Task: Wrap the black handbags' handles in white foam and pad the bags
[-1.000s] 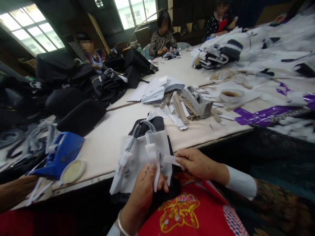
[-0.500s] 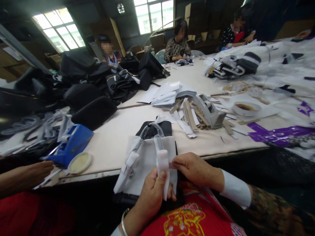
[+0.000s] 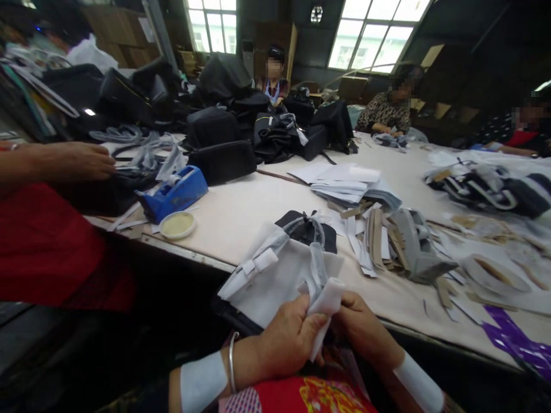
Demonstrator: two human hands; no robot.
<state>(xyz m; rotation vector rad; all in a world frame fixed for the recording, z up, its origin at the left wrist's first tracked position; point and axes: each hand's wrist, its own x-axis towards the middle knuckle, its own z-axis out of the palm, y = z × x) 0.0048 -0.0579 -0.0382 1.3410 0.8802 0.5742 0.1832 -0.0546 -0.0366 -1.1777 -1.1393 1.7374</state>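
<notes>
A black bag (image 3: 282, 218) leans on the table edge against my lap, with a white foam sheet (image 3: 275, 284) over its front. Its handle (image 3: 319, 229) is wrapped in clear plastic. Around a strap end sits a folded white foam strip (image 3: 328, 297), and my left hand (image 3: 286, 335) is closed on it, thumb on top. My right hand (image 3: 365, 327) pinches the strip's right edge; its fingertips are partly hidden behind the foam. Another white foam wrap (image 3: 260, 263) is round the strap on the bag's left side.
Left of the bag stand a blue tape dispenser (image 3: 174, 194) and a tape roll (image 3: 177, 225). To the right lie cardboard strips (image 3: 379, 238), a grey tape dispenser (image 3: 419, 244) and paper sheets (image 3: 348, 180). Black bags (image 3: 221, 152) are piled behind. A co-worker's hand (image 3: 80, 160) is at far left.
The view has swung left. My right hand has come closer to my left, onto the foam strip, and the strip now tilts to the right. The co-worker's hand at left remains near the blue dispenser.
</notes>
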